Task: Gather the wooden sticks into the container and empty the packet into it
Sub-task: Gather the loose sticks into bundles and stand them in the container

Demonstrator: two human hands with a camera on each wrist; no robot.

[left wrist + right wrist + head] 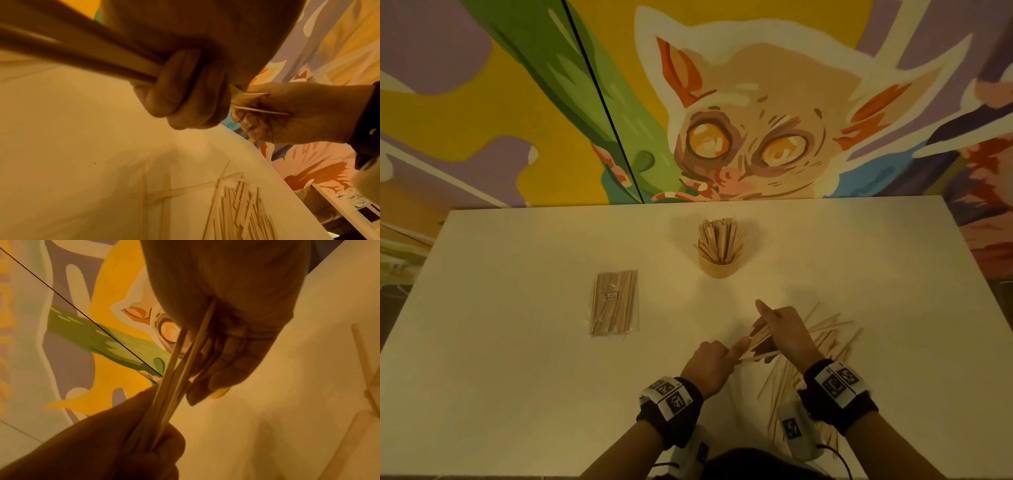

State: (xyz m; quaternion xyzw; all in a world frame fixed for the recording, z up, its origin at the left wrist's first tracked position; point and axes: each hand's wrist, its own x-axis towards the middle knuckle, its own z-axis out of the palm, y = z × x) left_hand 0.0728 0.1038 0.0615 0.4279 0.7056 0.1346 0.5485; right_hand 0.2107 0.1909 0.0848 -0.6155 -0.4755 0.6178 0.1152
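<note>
Left hand [709, 365]: curling round one end of a small bundle [760, 342] of wooden sticks
Right hand [787, 330]: pinching the bundle's other end
Loose sticks [828, 346]: lying lower right on the table [517, 377]
Container [717, 263]: standing at centre, holding sticks
Packet [614, 303]: lying centre left

A small bunch of thin wooden sticks [762, 339] is held up off the counter, and many more sticks lie in a messy pile [825, 342] to the right. A round wooden cup [717, 265] stands farther back, full of upright sticks. A clear packet [614, 303] of sticks lies flat on the left, closed.
</note>
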